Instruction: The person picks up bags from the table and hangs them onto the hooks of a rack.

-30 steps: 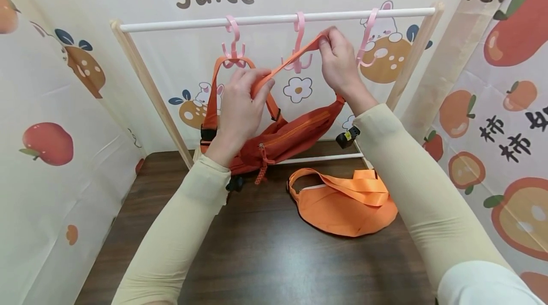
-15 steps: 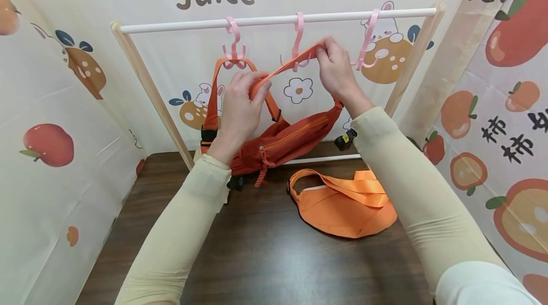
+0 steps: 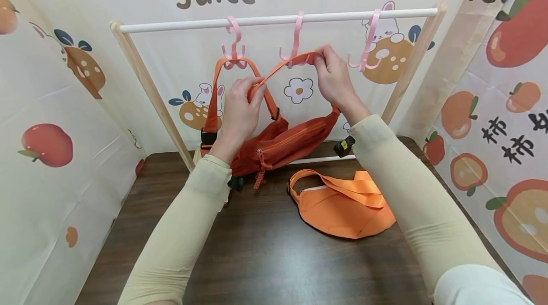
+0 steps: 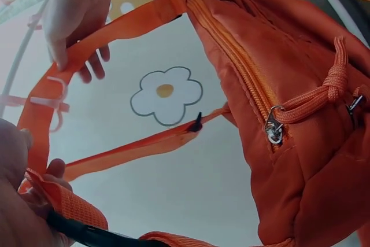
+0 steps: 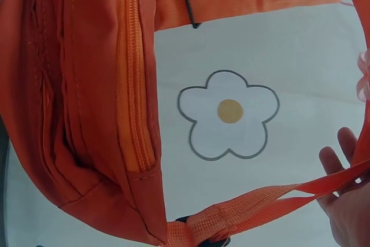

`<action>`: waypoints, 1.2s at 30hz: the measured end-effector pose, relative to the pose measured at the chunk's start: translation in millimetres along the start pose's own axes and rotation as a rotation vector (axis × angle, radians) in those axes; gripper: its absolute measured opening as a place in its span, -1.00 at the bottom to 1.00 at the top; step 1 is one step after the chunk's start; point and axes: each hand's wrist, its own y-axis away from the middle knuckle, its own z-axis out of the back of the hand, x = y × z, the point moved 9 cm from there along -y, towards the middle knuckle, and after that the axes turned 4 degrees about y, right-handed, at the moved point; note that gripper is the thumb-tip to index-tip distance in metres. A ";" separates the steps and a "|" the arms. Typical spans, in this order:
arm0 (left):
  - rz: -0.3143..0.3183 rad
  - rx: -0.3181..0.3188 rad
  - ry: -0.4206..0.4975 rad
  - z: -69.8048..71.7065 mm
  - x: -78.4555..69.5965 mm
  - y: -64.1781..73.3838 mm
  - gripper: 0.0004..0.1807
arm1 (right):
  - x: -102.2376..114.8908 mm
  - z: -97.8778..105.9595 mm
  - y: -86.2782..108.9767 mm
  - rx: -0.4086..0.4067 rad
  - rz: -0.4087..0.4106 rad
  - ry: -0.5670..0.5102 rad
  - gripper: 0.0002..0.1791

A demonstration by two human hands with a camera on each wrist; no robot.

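Note:
In the head view my left hand (image 3: pixel 240 111) pinches a strap (image 3: pixel 278 68) of the dark orange waist bag (image 3: pixel 291 143). Further along the same strap, my right hand (image 3: pixel 335 78) grips it between thumb and fingers. Between the hands, the strap crosses the lower prongs of the middle pink hook (image 3: pixel 297 38); whether it sits in them I cannot tell. The bag hangs tilted below, its zip (image 4: pixel 237 56) and braided cord pull (image 4: pixel 312 93) facing the left wrist camera. Another orange strap (image 3: pixel 214 91) loops over the left pink hook (image 3: pixel 234 41); its lower end is hidden behind my hand and the bag.
A white rail (image 3: pixel 171 25) on wooden posts carries the hooks, with a third pink hook (image 3: pixel 369 43) at the right. A lighter orange waist bag (image 3: pixel 342 217) lies on the dark wooden table (image 3: pixel 274 267), its strap folded on top. Printed cloth walls surround the table.
My right hand has come down and slightly left, lowering the strap from above the middle hook's prongs to their level. My left hand has dropped slightly. The middle and right hooks have shifted a little.

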 end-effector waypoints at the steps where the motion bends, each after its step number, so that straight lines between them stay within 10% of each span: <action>1: 0.004 0.005 -0.002 -1.0 2.6 0.5 -0.67 | -0.4 -0.7 1.0 -0.007 0.014 0.002 -0.67; 11: 0.041 0.050 -0.014 -11.1 31.1 12.8 -0.68 | -11.3 -10.8 16.1 -0.032 0.115 0.070 -0.70; 36: 0.130 0.074 -0.026 -30.4 69.9 42.1 -0.70 | -48.8 -25.3 49.1 -0.008 0.053 0.058 -0.69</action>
